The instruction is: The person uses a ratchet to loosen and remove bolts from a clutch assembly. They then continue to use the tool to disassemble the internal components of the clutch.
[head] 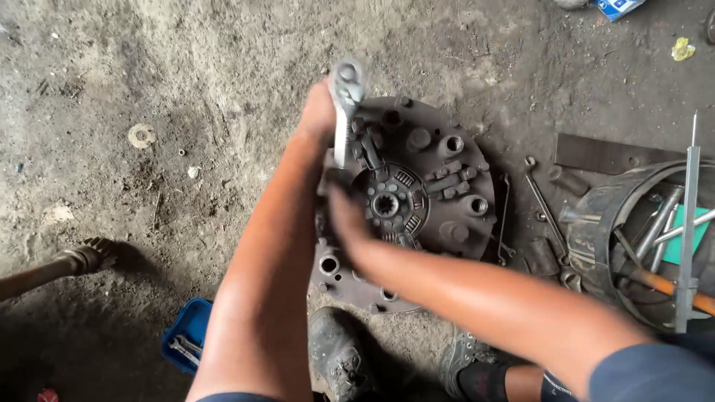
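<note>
A round, dark, greasy clutch pressure plate (439, 186) lies flat on the dirt floor, with a splined hub (386, 205) at its middle. My left hand (319, 112) grips a silver wrench (343, 112) held upright over the plate's left rim. My right hand (344, 216) is blurred and rests low on the left side of the plate, at the wrench's lower end. Whether its fingers hold anything I cannot tell.
A round metal tub (596, 223) at the right holds several wrenches, an orange-handled tool and a long steel rod. Loose spanners (547, 212) lie between tub and plate. A blue tray (188, 335) sits at lower left, a splined shaft (67, 264) at far left. My shoes (339, 357) stand below the plate.
</note>
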